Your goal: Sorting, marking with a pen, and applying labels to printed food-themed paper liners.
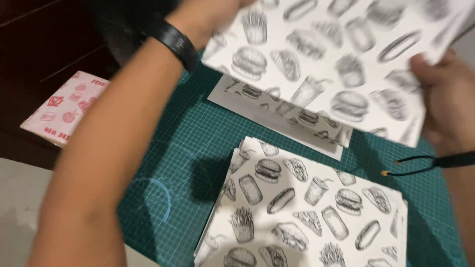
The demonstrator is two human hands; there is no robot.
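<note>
Held up above the far half of the green gridded cutting mat (188,148): a large white paper sheet printed with black fast-food drawings (336,59), blurred, tilted, clear of everything below. Left hand (217,15) gripping the sheet's far left edge, fingers hidden behind the paper, black band (174,42) round the wrist. Right hand (443,99) closed on the sheet's right edge, thumb on top. Under the raised sheet, lying flat near the mat's far edge, a second printed white sheet (277,111). At the mat's near edge, a neat stack of the same printed paper (307,207), slightly fanned at its left side. Near the mat's right edge, a thin black cord with small orange beads (420,165). Off the mat, to the far left, a pink packet of red-printed paper (64,109) on a dark surface.
</note>
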